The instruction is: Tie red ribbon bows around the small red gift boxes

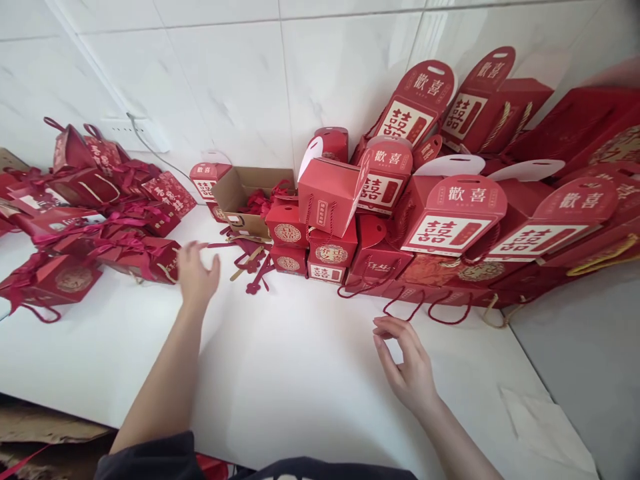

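My left hand (pixel 197 275) is open, thumb and fingers apart, beside the right end of a red gift box (pixel 165 261) tied with a dark red ribbon. Whether the fingertips touch the box I cannot tell. Over the white table (pixel 295 373), my right hand (pixel 407 363) hangs loosely curled, with a gap between thumb and fingers and nothing in it. It is nearest to the red cord handle (pixel 405 310) of a bag lying under the stacked boxes. Between the hands, farther back, lie several dark red ribbon ties (pixel 253 267) with flower-shaped ends.
A brown cardboard box (pixel 235 197) holding red ribbon pieces stands against the tiled wall (pixel 225 80). Red handled gift boxes (pixel 450 213) are piled on the right. Ribboned boxes (pixel 75 277) crowd the left. A power strip (pixel 133 133) with a cable is at the wall.
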A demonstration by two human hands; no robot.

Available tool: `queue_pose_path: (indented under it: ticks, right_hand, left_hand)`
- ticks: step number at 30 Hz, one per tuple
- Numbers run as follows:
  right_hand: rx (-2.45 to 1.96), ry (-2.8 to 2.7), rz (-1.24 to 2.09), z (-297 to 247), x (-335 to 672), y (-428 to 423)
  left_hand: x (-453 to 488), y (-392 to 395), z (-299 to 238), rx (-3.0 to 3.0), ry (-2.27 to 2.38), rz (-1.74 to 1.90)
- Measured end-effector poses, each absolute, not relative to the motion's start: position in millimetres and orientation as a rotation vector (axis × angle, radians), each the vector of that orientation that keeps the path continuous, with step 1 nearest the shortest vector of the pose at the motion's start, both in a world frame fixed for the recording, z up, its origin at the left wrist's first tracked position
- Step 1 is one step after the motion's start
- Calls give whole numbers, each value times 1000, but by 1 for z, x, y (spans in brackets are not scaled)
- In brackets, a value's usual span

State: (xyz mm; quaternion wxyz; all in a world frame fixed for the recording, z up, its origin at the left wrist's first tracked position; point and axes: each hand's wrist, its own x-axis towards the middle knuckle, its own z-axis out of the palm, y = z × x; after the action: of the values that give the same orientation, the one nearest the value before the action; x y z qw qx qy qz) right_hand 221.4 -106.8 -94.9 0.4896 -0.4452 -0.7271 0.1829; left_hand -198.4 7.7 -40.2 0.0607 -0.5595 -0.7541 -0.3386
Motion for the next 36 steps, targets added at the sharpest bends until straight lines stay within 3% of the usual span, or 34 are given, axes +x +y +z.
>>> queue_pose_path:
  ticks: [9,14,19,27,33,36]
  right_hand:
    - [-1099,-1748,429,-92,227,-103]
    - [-1109,-1752,461,-93,226,-102]
    - [-1111,-1790,495,-97,225,-103]
    - [-1138,-1782,515,-101,224,-102]
    - [-1157,-1792,524,-103,223,-100]
    - [-1162,-1800,522,-103,223,-100]
  left_hand:
    - [-164,52,-84,-2286,-2548,-121]
    - [-204,68,-69,-2502,-2157,-312]
    - [-223,81,-61,-1873,-2415,-293]
    - [-222,88,-63,-1994,-2409,-362]
    - [-211,106,-22,-2063,-2099,-801]
    - [-200,128,6,-1988,-2036,-851]
